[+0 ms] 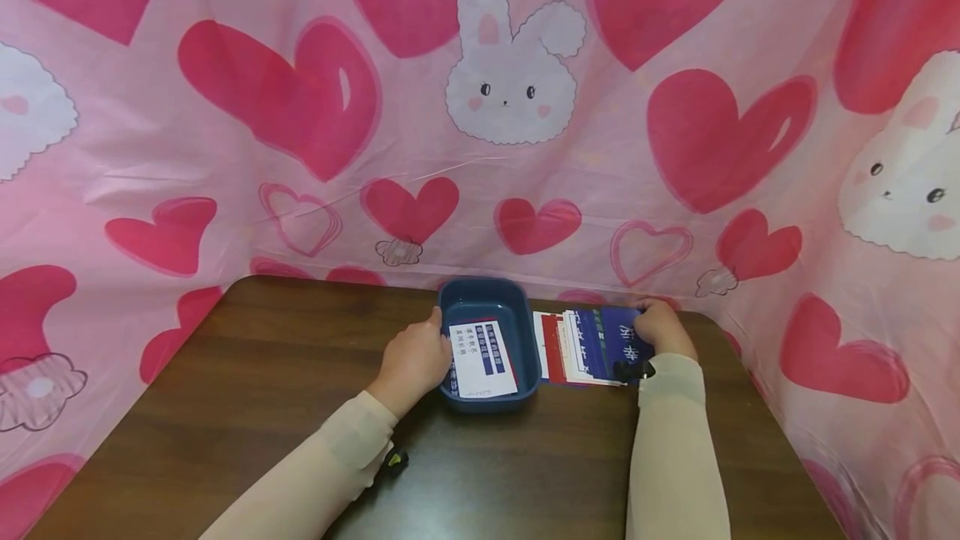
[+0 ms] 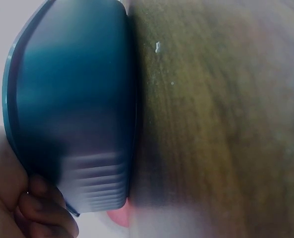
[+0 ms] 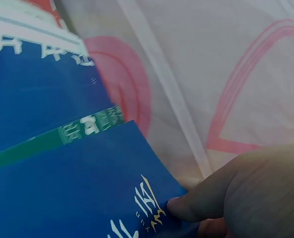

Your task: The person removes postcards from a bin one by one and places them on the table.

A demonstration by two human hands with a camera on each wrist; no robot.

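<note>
A dark blue plastic bin (image 1: 491, 403) sits on the wooden table, with white printed cards (image 1: 483, 369) lying inside it. My left hand (image 1: 414, 361) grips the bin's left rim; in the left wrist view its curled fingers (image 2: 45, 210) press against the ribbed wall. Right of the bin, a spread row of overlapping cards (image 1: 558, 348), white, red and blue, lies on the table. At the row's right end my right hand (image 1: 666, 332) pinches a blue card (image 3: 87, 168) with white and gold lettering, thumb on its face near the edge.
The brown table (image 1: 300, 373) carries the bin and cards near its back edge. A pink curtain (image 1: 420, 157) with hearts and rabbits hangs behind and along both sides, close to that edge. A dark wrist strap piece (image 1: 633, 370) overlaps the cards.
</note>
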